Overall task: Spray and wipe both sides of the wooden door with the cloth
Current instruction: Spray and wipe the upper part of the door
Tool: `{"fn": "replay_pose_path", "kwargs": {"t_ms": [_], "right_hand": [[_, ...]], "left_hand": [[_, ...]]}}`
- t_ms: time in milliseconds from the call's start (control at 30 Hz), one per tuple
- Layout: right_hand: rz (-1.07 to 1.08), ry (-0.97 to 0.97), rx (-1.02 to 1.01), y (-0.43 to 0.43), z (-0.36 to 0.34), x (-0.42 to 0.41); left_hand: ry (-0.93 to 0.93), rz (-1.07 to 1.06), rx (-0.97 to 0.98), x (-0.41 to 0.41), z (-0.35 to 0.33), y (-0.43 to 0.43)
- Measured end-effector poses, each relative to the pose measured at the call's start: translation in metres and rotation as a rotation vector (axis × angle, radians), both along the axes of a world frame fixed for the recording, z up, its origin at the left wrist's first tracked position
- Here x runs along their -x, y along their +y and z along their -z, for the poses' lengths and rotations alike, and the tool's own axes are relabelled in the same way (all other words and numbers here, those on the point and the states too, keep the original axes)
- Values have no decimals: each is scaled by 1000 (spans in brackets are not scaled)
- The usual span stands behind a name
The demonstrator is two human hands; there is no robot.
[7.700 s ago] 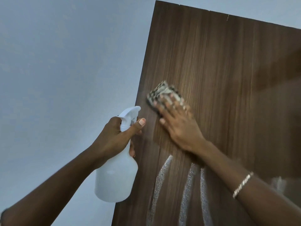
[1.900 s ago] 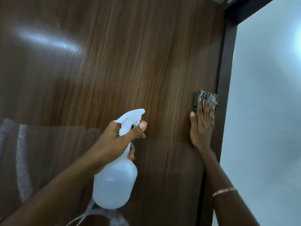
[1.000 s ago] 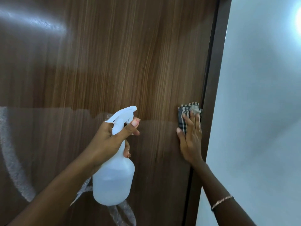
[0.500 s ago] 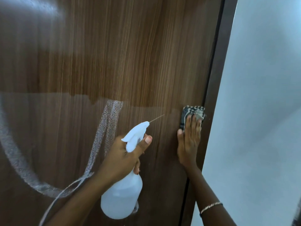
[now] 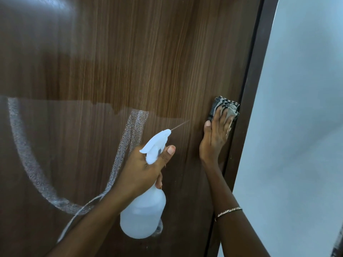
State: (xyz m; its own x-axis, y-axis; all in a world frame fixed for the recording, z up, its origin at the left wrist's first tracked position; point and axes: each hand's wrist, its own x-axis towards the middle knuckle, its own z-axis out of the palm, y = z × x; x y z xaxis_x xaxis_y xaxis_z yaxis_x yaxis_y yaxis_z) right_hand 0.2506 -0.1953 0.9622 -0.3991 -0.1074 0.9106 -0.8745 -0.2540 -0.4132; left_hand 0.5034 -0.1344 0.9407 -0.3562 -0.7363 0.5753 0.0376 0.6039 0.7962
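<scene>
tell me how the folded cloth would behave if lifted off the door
Probably floppy: the cloth shows soft, bunched layers under the right hand. Likely light, since that flat hand alone pins it to the upright door. Released, it would probably drop and unfold.

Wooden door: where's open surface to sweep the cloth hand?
Free: the upper wooden door above the foam trail and both hands. Crowded: the narrow strip between the spray bottle in the left hand and the right hand pressing the cloth by the door frame.
</scene>
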Motion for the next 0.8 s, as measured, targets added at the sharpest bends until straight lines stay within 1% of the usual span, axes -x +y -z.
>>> {"fn": "replay_pose_path", "kwargs": {"t_ms": [67,133,233,333,400,467,533,633,700,800], "right_hand": [[16,-31,-10,0,15,-22],[24,-1,-27,-3,34,-55],[10,239,-75,-5,64,-90],[-88,364,-99,4,62,-71],[-84,373,-100,8,53,-47],[-55,277,-64,10,47,-21],[-61,91,13,9,47,3],[-140,-192,100,7,53,24],[-163,-292,130,5,56,17],[-178,-417,187,2,50,-22]], "left_hand": [[11,-5,-20,-4,2,1],[50,18,-21,-5,0,1],[100,79,18,-6,-5,2],[116,97,23,-9,-9,-1],[111,94,22,-10,-11,-4],[110,76,24,-10,-12,-6],[114,56,10,-12,-14,-7],[105,40,-3,-16,-13,-8],[97,32,-13,-20,-11,-9],[84,7,-32,-22,-5,-12]]}}
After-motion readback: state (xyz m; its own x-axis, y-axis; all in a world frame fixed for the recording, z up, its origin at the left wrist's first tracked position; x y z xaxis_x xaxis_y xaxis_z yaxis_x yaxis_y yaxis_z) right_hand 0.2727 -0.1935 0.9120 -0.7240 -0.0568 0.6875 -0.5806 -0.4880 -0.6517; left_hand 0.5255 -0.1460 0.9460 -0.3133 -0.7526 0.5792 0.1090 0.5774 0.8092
